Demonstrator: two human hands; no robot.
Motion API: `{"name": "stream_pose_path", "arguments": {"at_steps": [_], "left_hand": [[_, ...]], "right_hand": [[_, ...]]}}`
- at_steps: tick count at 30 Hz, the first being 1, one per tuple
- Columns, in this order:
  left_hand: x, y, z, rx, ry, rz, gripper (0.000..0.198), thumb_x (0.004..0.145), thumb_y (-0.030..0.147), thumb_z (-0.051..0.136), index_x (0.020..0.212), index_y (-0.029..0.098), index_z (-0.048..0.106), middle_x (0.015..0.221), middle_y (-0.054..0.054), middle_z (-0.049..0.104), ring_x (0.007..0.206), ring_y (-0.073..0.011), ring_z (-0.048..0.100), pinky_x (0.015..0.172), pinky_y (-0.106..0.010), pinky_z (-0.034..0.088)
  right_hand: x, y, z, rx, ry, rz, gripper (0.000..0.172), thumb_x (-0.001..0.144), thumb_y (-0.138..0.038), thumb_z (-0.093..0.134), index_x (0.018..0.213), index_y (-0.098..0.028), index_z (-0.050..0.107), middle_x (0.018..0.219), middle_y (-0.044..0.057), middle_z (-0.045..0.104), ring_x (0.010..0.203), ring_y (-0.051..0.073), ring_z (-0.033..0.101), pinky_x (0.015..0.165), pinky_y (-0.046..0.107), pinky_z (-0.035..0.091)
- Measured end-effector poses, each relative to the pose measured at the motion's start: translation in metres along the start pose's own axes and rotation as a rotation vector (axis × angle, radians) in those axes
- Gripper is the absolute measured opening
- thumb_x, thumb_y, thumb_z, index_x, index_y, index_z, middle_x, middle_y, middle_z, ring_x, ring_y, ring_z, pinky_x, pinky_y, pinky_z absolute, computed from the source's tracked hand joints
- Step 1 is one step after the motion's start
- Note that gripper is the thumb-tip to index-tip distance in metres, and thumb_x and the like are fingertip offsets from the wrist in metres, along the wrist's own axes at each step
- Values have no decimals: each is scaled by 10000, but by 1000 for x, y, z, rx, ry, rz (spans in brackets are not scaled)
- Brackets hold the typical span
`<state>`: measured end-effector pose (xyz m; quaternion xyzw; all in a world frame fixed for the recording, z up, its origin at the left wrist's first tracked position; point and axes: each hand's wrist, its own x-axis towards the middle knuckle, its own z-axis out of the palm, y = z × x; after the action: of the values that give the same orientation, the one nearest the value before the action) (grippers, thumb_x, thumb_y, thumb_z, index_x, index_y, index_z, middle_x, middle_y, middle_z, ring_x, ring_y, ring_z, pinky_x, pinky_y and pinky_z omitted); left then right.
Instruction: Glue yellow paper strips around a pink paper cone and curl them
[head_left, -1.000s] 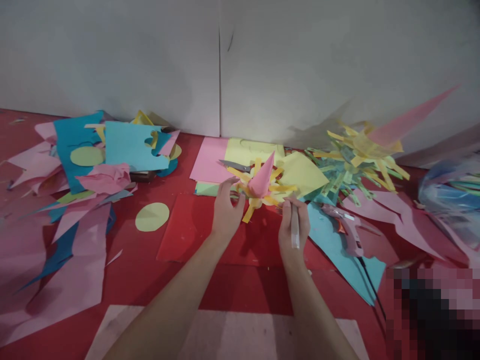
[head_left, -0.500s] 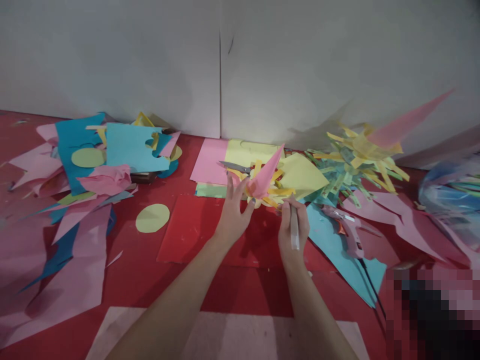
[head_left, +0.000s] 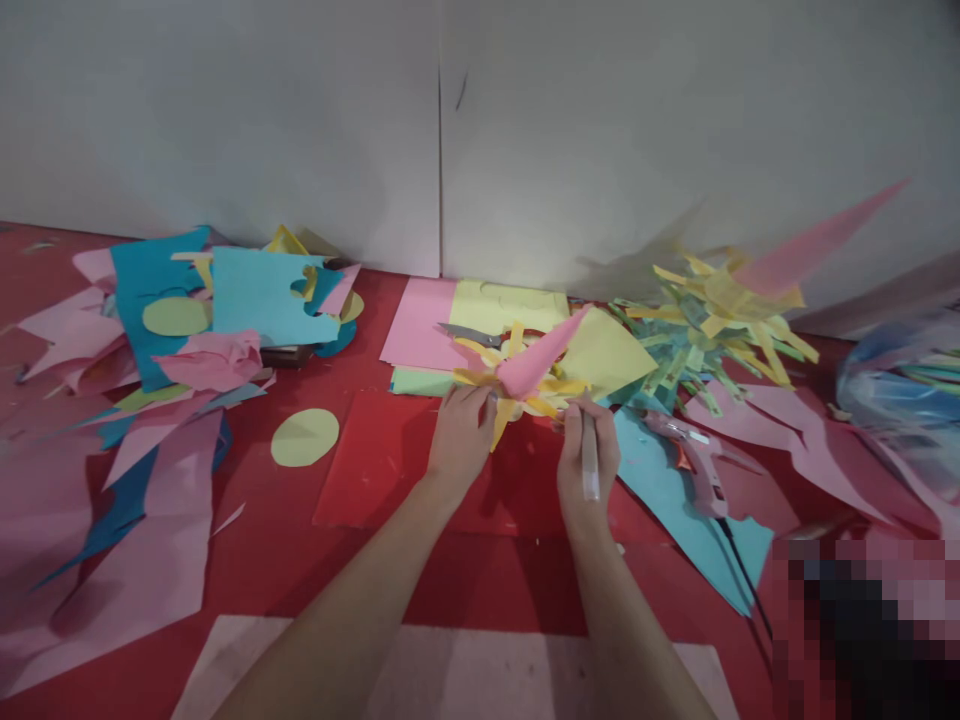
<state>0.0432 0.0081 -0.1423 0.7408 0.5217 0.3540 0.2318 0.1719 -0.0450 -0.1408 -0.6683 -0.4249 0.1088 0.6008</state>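
Above a red sheet of paper (head_left: 405,455), a pink paper cone (head_left: 541,358) with yellow paper strips (head_left: 510,412) fanning from its base leans to the right. My left hand (head_left: 463,432) is closed, pinching the strips on the near left side. Between the fingers of my right hand (head_left: 587,455) is a pale pen-like stick (head_left: 590,458), its tip hidden by the hand. That hand's fingertips are at the strips on the right side; whether they also grip a strip cannot be seen.
Scissors (head_left: 487,338) lie on pink and yellow sheets behind the cone. A pink glue gun (head_left: 697,465) rests on blue paper (head_left: 675,510) to the right. Behind it stands a similar coned piece (head_left: 720,305). Paper scraps (head_left: 169,500) and a pale yellow disc (head_left: 305,437) lie left.
My left hand has gone from spread fingers to a pinch on the strips, a little lower. The cone has turned and tips further right. My right hand has hardly moved.
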Motion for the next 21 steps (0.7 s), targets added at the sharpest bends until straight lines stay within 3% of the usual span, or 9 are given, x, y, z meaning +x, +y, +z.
{"name": "stream_pose_path", "arguments": {"at_steps": [3,6,12,17,21], "left_hand": [[0,-1,0,-75,57,57,276,882,183,410,1031,174,643,1033,-69,675,985,-177,593,890,-317,470],[0,-1,0,-110,99,111,280,879,188,426,1060,191,640,1044,-60,675,988,-173,594,898,-321,472],[0,1,-1,-213,131,57,311,837,137,460,1091,204,624,1046,-61,661,980,-174,596,898,-324,481],[3,-3,1,-392,121,-9,430,778,59,468,1159,229,569,1183,-58,575,1031,-159,582,925,-311,477],[4,-8,4,-434,150,-25,472,742,1,420,1117,233,589,1179,-61,518,1070,-156,562,943,-315,472]], "right_hand": [[0,0,0,-16,4,-13,203,870,-374,456,902,-188,530,808,18,559,672,128,542,669,282,453],[1,-1,-1,-54,-6,-32,185,871,-360,458,879,-189,526,781,7,545,665,127,532,683,281,442],[0,1,1,-17,-10,-6,198,873,-370,463,908,-192,543,784,16,578,665,136,561,675,287,459],[-1,6,3,34,-148,10,236,866,-375,479,857,-185,620,859,67,664,807,192,610,780,338,478],[-2,5,3,33,-273,-26,252,867,-357,483,846,-187,668,904,76,686,890,214,615,859,358,461]]}}
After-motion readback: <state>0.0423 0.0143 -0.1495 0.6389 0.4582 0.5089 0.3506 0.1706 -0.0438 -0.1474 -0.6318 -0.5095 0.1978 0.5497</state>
